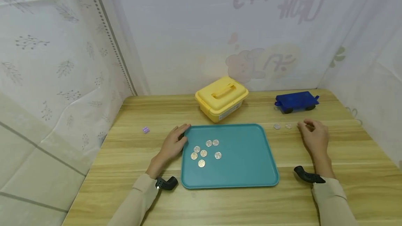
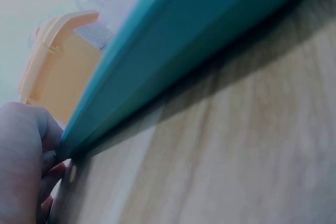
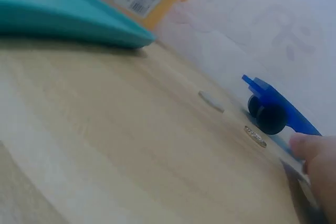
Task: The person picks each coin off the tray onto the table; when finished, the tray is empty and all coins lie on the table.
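Note:
A teal tray (image 1: 245,156) lies on the table with several round, shiny coins (image 1: 203,153) on its left half. My left hand (image 1: 171,145) holds its far left corner, thumb along the side rim; the left wrist view has the fingers (image 2: 50,129) right at that corner. Right of the tray, my right hand (image 1: 314,137) is low over the table, thumb and fingertips together at a small pale coin (image 1: 305,124), mostly hidden by them. Two more coins, one nearer the tray (image 1: 276,126) and one nearer the hand (image 1: 288,126), lie in line with it.
A yellow lidded box (image 1: 222,97) with a handle stands behind the tray. Beyond my right hand is a blue wheeled toy cart (image 1: 296,101). A small purple block (image 1: 146,129) lies to the left. Printed cloth (image 1: 188,37) hangs along the table's back edge.

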Tool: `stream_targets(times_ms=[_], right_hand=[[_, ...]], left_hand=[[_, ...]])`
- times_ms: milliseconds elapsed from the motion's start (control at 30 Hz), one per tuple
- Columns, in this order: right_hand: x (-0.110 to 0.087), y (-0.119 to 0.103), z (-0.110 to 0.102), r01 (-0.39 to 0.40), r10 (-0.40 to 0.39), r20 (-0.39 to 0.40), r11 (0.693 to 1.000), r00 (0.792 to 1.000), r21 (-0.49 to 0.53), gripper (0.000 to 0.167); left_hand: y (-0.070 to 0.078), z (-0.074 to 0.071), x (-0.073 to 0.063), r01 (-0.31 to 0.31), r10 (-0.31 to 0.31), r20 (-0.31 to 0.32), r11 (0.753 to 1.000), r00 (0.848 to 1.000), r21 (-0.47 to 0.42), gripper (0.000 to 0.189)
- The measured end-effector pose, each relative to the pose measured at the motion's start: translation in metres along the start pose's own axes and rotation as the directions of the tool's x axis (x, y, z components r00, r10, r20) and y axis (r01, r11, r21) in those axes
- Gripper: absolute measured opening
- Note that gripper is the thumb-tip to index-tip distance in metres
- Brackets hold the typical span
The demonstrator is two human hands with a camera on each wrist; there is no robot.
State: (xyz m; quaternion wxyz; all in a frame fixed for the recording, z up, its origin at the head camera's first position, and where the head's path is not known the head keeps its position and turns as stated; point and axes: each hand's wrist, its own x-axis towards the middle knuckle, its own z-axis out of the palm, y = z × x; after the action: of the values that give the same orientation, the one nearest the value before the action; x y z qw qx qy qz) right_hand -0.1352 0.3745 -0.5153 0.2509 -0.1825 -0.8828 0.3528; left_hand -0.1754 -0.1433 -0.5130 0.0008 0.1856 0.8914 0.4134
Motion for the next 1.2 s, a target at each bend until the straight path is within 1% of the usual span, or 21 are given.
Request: stream_targets(times_ms=[133, 267, 467, 633, 867, 933, 1100, 1200], right_hand=[[0.0002, 0.0033, 0.0008, 0.069, -0.065, 0.063, 0.995, 0.996, -0.067, 0.040], [-0.0005, 0.0035, 0.0026, 0.098, -0.087, 0.099, 0.988, 0.991, -0.121, 0.041], [-0.0025, -0.0027, 0.0019, 0.106, -0.093, 0.118, 0.988, 0.989, -0.110, 0.040], [-0.0030, -0.0014, 0.0003, 0.114, -0.104, 0.106, 0.989, 0.989, -0.094, 0.037], [-0.0024, 0.0012, 0.0000, 0.106, -0.095, 0.110, 0.990, 0.989, -0.098, 0.038], [-0.0027, 0.0003, -0.0005, 0.091, -0.080, 0.111, 0.991, 0.991, -0.099, 0.039], [-0.0033, -0.0037, -0.0024, 0.030, -0.026, 0.085, 0.998, 0.996, -0.050, 0.041], [-0.0029, -0.0054, -0.0030, 0.008, -0.007, 0.068, 1.000, 0.998, -0.015, 0.040]], left_hand=[[0.0001, 0.0000, -0.0001, 0.003, -0.003, 0.002, 1.000, 1.000, 0.000, 0.051], [-0.0013, -0.0005, -0.0013, 0.006, -0.006, 0.002, 1.000, 1.000, -0.006, 0.051], [-0.0025, -0.0016, -0.0016, 0.014, -0.014, -0.005, 1.000, 1.000, -0.006, 0.051], [-0.0012, -0.0005, -0.0004, 0.000, 0.000, -0.006, 1.000, 1.000, 0.007, 0.051], [0.0001, -0.0001, -0.0005, -0.006, 0.006, -0.003, 1.000, 1.000, 0.011, 0.050], [-0.0004, 0.0000, -0.0007, -0.007, 0.007, -0.001, 1.000, 1.000, 0.014, 0.050], [-0.0015, 0.0003, -0.0008, -0.010, 0.010, 0.002, 1.000, 1.000, 0.019, 0.050], [-0.0002, 0.0001, -0.0007, -0.005, 0.005, 0.003, 1.000, 1.000, 0.017, 0.050]])
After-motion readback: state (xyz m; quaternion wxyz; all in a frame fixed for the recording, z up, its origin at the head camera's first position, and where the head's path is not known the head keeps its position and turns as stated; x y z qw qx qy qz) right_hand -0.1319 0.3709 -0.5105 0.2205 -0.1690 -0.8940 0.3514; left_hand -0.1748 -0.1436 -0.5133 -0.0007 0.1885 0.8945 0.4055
